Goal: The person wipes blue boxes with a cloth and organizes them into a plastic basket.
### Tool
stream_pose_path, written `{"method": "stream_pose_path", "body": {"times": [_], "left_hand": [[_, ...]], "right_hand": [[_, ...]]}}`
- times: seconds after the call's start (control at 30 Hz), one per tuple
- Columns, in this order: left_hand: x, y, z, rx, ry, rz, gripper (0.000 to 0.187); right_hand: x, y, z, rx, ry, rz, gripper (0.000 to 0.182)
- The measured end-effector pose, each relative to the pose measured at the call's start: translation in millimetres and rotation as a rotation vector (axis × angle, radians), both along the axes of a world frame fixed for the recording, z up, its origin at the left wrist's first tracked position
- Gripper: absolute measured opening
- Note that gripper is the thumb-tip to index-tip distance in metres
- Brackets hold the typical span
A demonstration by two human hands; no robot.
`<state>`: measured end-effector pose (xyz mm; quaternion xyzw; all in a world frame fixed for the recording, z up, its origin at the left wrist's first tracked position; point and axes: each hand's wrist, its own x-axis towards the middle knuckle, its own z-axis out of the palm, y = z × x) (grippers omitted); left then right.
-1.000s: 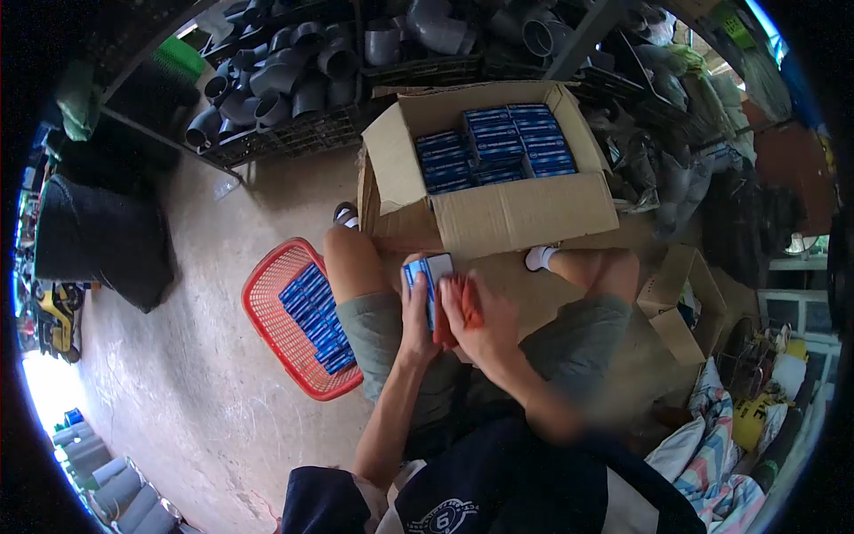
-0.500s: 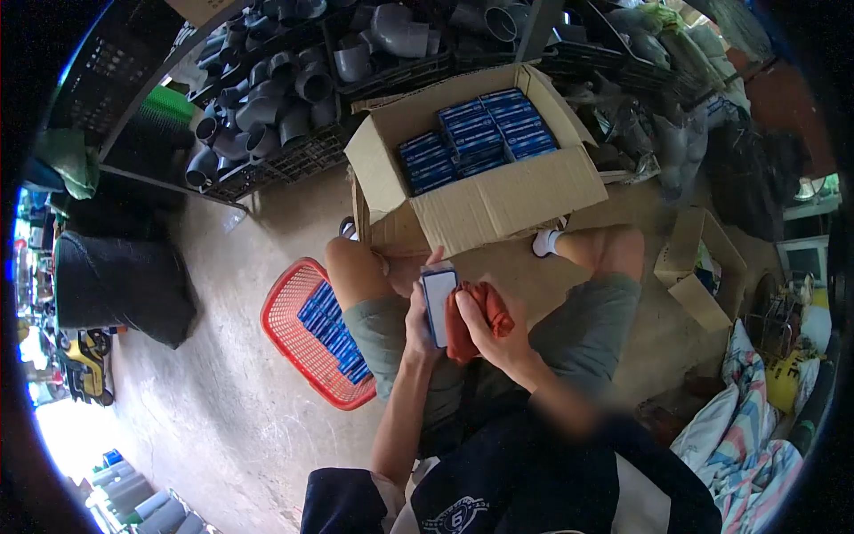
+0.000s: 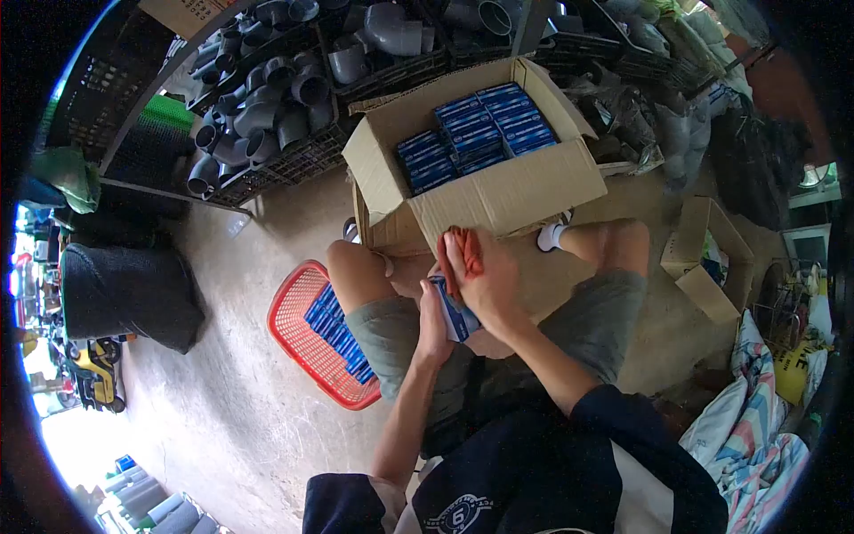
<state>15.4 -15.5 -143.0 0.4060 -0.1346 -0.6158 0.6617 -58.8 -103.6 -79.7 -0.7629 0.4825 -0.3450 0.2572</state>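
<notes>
My left hand (image 3: 432,331) is closed around a small blue-and-white box (image 3: 459,319), held above my lap. In my right hand (image 3: 489,289) is a bunched red cloth (image 3: 463,251), which lies against the upper end of that box and partly hides it. Right in front of me stands an open cardboard carton (image 3: 507,198), with stacks of similar blue boxes (image 3: 476,129) inside. By my left leg, a red plastic basket (image 3: 283,311) contains rows of blue boxes (image 3: 338,334).
Black crates (image 3: 285,169) of grey pipe fittings (image 3: 258,116) line the rack behind the carton. A smaller open carton (image 3: 707,289) sits at the right, near a striped sheet (image 3: 743,427). A black-wrapped bundle (image 3: 129,294) stands at the left.
My right hand and the red cloth have moved up to the top of the small box. The box has turned in my left hand, now showing a blue side.
</notes>
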Motion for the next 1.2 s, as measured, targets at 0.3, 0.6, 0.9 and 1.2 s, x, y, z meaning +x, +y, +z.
{"method": "stream_pose_path", "body": {"times": [0.3,0.6,0.9,1.2], "left_hand": [[6.4,-4.5,23.0,-0.005,0.043,0.025,0.08],[33.1,-16.2,1.6,0.066,0.149,0.171,0.076],[13.7,-5.1,16.6,-0.027,0.098,0.132,0.076],[21.0,-4.9,30.9,-0.112,0.338,0.334,0.073]], "right_hand": [[-19.7,28.2,-7.5,0.246,0.135,0.04,0.034],[-20.7,51.2,-21.2,0.022,0.069,0.217,0.029],[-8.4,37.3,-11.7,-0.121,0.004,0.22,0.034],[-12.9,26.9,1.0,0.257,-0.073,0.102,0.036]]}}
